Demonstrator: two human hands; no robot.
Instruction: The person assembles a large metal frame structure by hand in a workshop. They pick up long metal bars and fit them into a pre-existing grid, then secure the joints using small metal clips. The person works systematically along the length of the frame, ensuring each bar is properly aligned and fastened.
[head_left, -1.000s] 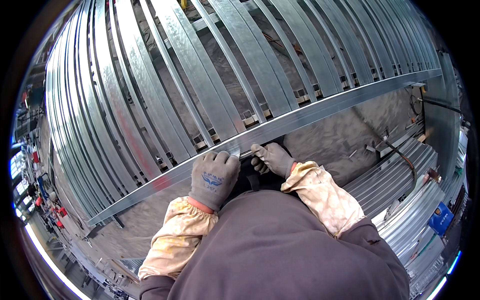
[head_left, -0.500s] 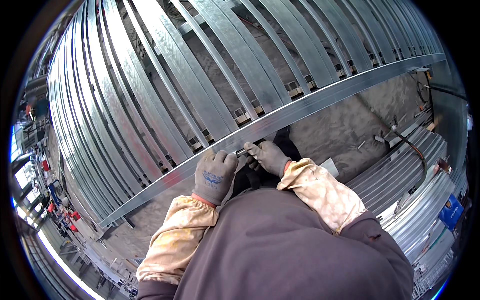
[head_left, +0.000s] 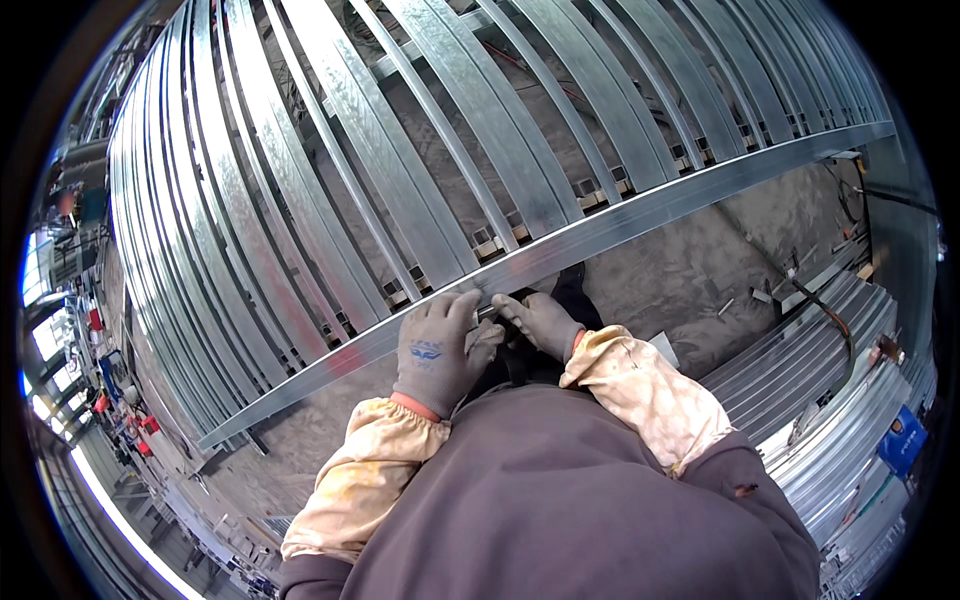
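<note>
Galvanised steel filled the view: a long cross rail (head_left: pixel 640 215) ran from the lower left to the upper right, and a row of flat steel slats (head_left: pixel 400 170) fanned away beyond it, their near ends meeting it. Judged from how they lay, the slats on both sides of the hands already sat in place against the rail, so most of the frame looked assembled; what was left seemed to be the joint right at the hands, though its state was hidden by the gloves.

The left hand (head_left: pixel 435 345), in a grey glove, rested on the near edge of the rail, its fingers curled together over that edge. The right hand (head_left: pixel 540 322), gloved alike, sat just beside it under the rail, fingers pinched on something small and thin (head_left: pixel 487 310); what it was I could not tell.

Below the rail lay a concrete floor (head_left: pixel 690 270) with a few loose offcuts. To the right of the rail stood a stack of steel profiles (head_left: pixel 800 370), with a small blue box (head_left: pixel 900 440) at its far end; what the box held could not be seen.
</note>
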